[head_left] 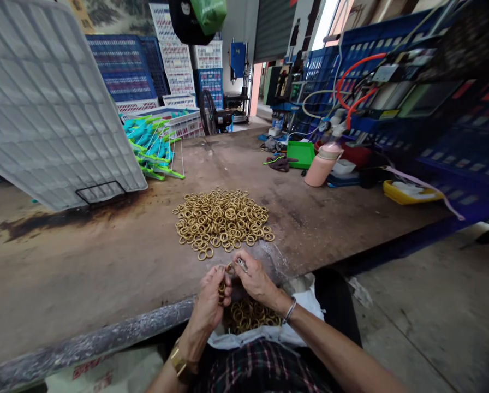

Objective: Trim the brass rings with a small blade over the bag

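Observation:
My left hand (210, 295) is closed around several gold-coloured rings (222, 290) above the table's front edge. Between the fingertips of both hands is a single gold-coloured ring (230, 268). In my closed right hand (257, 281) a small silvery metal tool (242, 265) shows, its kind too small to make out. Just beyond the hands, a large pile of gold-coloured rings (224, 218) lies on the brown table (146, 267). Below them, an open white bag (312, 305) on my lap holds more rings (255, 316).
A large pale ribbed panel (60, 103) stands at the left, near green and turquoise plastic pieces (156, 144). To the right are a pink bottle (323, 166), a green tray (300, 154) and a yellow tray (408, 192). Stacked crates (121, 68) and a fan (209, 112) are behind.

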Tool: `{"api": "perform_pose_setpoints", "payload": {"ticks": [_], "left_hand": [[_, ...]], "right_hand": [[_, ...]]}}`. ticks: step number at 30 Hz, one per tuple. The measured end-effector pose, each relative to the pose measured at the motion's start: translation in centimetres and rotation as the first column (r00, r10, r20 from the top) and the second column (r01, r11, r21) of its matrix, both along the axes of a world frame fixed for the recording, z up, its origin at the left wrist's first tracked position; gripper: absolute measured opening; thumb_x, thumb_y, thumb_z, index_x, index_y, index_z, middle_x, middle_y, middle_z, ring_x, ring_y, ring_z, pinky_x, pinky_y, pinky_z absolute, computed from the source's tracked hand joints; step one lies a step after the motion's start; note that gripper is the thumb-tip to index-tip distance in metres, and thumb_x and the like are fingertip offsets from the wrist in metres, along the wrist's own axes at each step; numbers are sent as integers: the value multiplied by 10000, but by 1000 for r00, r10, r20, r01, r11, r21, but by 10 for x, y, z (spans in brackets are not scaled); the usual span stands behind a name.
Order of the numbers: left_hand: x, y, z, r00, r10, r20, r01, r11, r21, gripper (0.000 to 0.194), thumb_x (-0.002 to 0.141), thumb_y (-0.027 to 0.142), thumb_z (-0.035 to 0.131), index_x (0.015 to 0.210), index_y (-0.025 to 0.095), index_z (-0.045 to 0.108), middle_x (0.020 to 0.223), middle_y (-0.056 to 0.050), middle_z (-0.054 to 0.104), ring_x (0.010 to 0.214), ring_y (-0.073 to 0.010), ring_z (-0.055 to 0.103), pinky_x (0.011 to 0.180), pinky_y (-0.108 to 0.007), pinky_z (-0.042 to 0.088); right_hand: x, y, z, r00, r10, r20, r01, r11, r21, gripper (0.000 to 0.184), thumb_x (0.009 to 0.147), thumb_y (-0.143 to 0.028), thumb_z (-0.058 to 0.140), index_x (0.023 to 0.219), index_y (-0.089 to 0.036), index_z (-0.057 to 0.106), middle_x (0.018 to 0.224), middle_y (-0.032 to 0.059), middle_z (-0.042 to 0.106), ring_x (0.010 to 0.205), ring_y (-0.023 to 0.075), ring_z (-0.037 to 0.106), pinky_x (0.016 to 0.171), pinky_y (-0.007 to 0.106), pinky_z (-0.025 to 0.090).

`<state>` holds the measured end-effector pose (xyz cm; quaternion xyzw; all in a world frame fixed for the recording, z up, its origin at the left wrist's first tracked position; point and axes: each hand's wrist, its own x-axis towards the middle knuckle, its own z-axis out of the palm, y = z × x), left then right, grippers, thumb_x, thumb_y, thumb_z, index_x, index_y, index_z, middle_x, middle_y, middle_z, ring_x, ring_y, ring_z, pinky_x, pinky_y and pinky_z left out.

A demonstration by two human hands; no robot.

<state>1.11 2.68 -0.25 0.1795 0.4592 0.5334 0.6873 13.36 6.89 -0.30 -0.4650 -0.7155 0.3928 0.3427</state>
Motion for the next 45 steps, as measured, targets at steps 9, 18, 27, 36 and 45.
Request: {"api": "perform_pose_setpoints", "payload": {"ticks": [9,18,27,36,45], "left_hand": [[1,-6,-1,933,-21,-360,43,998,54,327,689,472,605,728,173,476,507,76,461,365,-29,366,334,-132,239],[6,-12,6,963,-116,-243,136,989,65,303,718,460,582,767,175,493,537,70,471,379,-34,369,335,-138,239],[11,-19,0,932,-76,-355,133,981,138,279,777,443,525,725,173,472,540,63,472,391,-38,346,352,-149,272],[10,-18,0,845,-92,-527,196,970,145,314,792,484,471,695,187,447,458,79,414,370,-53,329,369,-166,281],[6,-25,4,837,-112,-535,232,959,163,307,798,471,472,689,184,459,480,70,414,392,-53,335,389,-173,280]], "right_hand": [[1,2,3,998,54,-43,-59,991,-121,141,784,-298,459,704,-181,465,587,-60,420,562,87,381,535,201,301],[4,0,1,988,28,-150,-61,974,-217,139,805,-272,420,710,-181,466,576,-54,486,553,90,439,565,202,335],[19,-5,-9,960,137,243,-144,989,14,146,838,-213,386,779,-175,514,605,-25,504,542,97,431,547,214,279],[22,-10,-2,802,242,546,-318,947,47,164,786,-145,402,869,-159,542,742,37,607,610,123,487,564,241,252],[21,-5,-4,662,262,703,-337,941,-34,258,805,-163,385,1024,-146,519,841,93,634,753,177,565,625,253,326]]}}
